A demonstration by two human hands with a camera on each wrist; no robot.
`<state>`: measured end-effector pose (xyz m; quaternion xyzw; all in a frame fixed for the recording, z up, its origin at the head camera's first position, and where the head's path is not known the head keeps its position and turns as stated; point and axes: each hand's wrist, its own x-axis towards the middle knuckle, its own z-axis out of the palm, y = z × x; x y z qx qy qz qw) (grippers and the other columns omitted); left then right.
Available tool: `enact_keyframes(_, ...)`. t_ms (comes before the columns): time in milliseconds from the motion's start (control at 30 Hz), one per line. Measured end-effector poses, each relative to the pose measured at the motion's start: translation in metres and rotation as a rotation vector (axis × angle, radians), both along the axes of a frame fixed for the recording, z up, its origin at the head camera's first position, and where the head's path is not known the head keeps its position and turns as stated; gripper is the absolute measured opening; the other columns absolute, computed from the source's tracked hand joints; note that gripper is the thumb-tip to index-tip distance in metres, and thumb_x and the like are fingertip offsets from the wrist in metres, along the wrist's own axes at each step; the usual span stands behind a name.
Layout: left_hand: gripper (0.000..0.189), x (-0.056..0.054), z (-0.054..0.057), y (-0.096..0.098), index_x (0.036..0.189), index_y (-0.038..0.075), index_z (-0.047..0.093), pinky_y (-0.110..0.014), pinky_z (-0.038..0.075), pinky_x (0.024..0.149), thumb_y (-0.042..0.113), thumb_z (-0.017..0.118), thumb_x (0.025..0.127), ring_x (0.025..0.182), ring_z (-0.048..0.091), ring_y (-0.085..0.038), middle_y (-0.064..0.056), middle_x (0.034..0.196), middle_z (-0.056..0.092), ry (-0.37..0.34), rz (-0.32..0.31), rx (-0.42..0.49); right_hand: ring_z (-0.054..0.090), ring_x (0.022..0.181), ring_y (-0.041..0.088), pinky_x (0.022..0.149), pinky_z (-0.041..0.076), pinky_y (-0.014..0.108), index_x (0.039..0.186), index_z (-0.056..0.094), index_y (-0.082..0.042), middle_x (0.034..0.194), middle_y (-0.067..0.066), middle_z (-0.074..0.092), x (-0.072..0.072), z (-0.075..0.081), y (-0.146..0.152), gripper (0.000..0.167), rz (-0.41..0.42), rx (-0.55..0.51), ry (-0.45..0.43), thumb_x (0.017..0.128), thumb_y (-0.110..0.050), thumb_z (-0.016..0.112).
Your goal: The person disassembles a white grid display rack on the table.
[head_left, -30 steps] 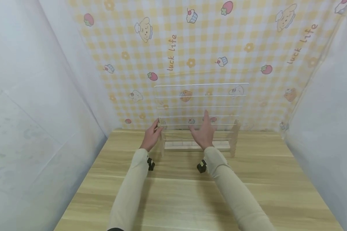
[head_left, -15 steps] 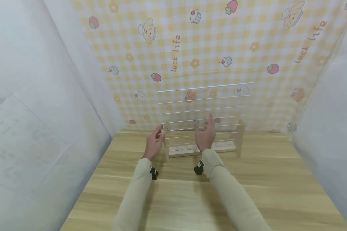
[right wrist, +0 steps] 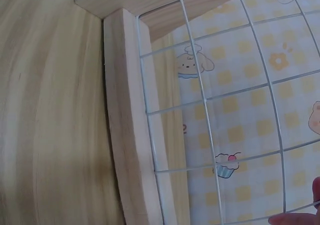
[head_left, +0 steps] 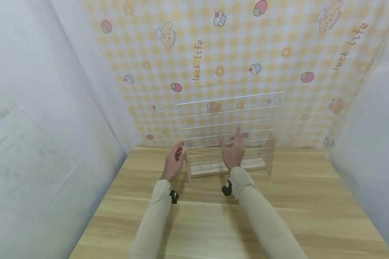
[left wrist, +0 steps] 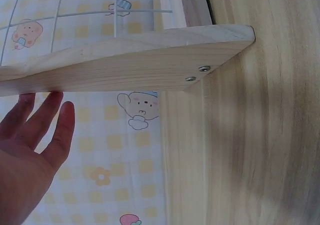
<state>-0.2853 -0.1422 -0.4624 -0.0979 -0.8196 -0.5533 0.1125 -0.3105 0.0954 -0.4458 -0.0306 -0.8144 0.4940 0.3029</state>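
A wire-grid rack (head_left: 228, 173) with light wooden side panels and a wooden bottom ledge stands upright on the table. My left hand (head_left: 174, 164) grips the edge of its left side panel (left wrist: 125, 65). Several fingertips (left wrist: 67, 107) show at that panel's edge in the left wrist view; the thumb is hidden there. My right hand (head_left: 233, 153) is raised in front of the white wire grid (right wrist: 204, 101), thumb and fingers apart and pointing up. In the right wrist view, only its fingertips (right wrist: 295, 218) show, beside a wire at the lower right corner.
Behind the rack hangs a yellow checked cloth (head_left: 220, 54) with cartoon prints. White sheeting (head_left: 52, 126) lines both sides. The wood-grain table (head_left: 207, 223) stretches toward me under my forearms. Two screws (left wrist: 204, 68) sit low in the left panel.
The rack has turned slightly, its left end coming nearer to me, with my left hand at that end. My right hand has stayed before the grid. The view has also shifted a little.
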Motion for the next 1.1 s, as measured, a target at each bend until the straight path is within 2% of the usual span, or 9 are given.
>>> enact_keyframes(100,0.045,0.000,-0.001,-0.001,0.151,0.017,0.044,-0.051,0.050,0.106,0.021,0.050,0.106,0.132,0.058,-0.040,-0.024,0.144,0.056,0.006,0.005,-0.011,0.063,0.092,0.036,0.084,0.052,0.048,0.159,0.025,-0.009,0.122,0.019,0.062,-0.001,0.006,-0.002,0.086,0.007,-0.009,0.017,0.091,-0.024,0.075)
enact_keyframes(233,0.045,0.003,0.001,-0.002,0.150,0.018,0.044,-0.054,0.051,0.104,0.024,0.050,0.106,0.132,0.057,-0.041,-0.024,0.145,0.055,0.002,0.008,-0.024,0.062,0.093,0.035,0.084,0.051,0.050,0.160,0.023,-0.011,0.121,0.019,0.062,-0.002,0.021,-0.002,0.088,0.004,-0.013,0.053,0.090,-0.026,0.076)
enact_keyframes(267,0.045,0.004,0.001,-0.002,0.150,0.019,0.045,-0.055,0.051,0.104,0.024,0.050,0.106,0.133,0.056,-0.041,-0.024,0.145,0.055,-0.001,0.008,-0.023,0.062,0.092,0.035,0.089,0.051,0.051,0.160,0.023,-0.011,0.121,0.019,0.062,-0.003,0.026,-0.001,0.089,-0.002,-0.015,0.060,0.090,-0.027,0.075)
enact_keyframes(433,0.044,0.005,0.002,-0.003,0.149,0.020,0.046,-0.055,0.052,0.103,0.023,0.051,0.106,0.132,0.057,-0.042,-0.024,0.145,0.055,-0.004,0.003,-0.018,0.061,0.087,0.031,0.093,0.047,0.051,0.160,0.023,-0.013,0.119,0.016,0.063,-0.006,0.040,0.001,0.089,-0.026,-0.051,0.080,0.089,-0.027,0.075)
enact_keyframes(600,0.044,0.006,0.000,-0.003,0.149,0.023,0.046,-0.056,0.053,0.100,0.024,0.052,0.105,0.130,0.057,-0.043,-0.024,0.144,0.056,0.000,-0.008,-0.013,0.060,0.084,0.031,0.083,0.048,0.045,0.159,0.025,-0.010,0.117,0.017,0.063,-0.006,0.050,0.004,0.088,-0.041,-0.020,0.139,0.089,-0.024,0.076)
enact_keyframes(833,0.043,0.009,-0.002,-0.006,0.148,0.016,0.047,-0.054,0.057,0.093,0.020,0.053,0.105,0.127,0.060,-0.044,-0.024,0.141,0.059,0.037,-0.005,-0.031,0.061,0.082,0.034,0.073,0.053,0.046,0.158,0.028,-0.006,0.115,0.022,0.063,-0.005,0.066,0.002,0.087,-0.033,0.059,0.247,0.088,-0.021,0.078)
enact_keyframes(1100,0.045,0.010,-0.005,-0.006,0.148,0.014,0.046,-0.055,0.058,0.091,0.021,0.054,0.104,0.126,0.060,-0.045,-0.026,0.140,0.059,0.059,-0.017,-0.039,0.062,0.080,0.035,0.069,0.054,0.045,0.158,0.029,-0.011,0.112,0.023,0.063,-0.003,0.088,0.000,0.086,-0.042,0.144,0.272,0.088,-0.027,0.078)
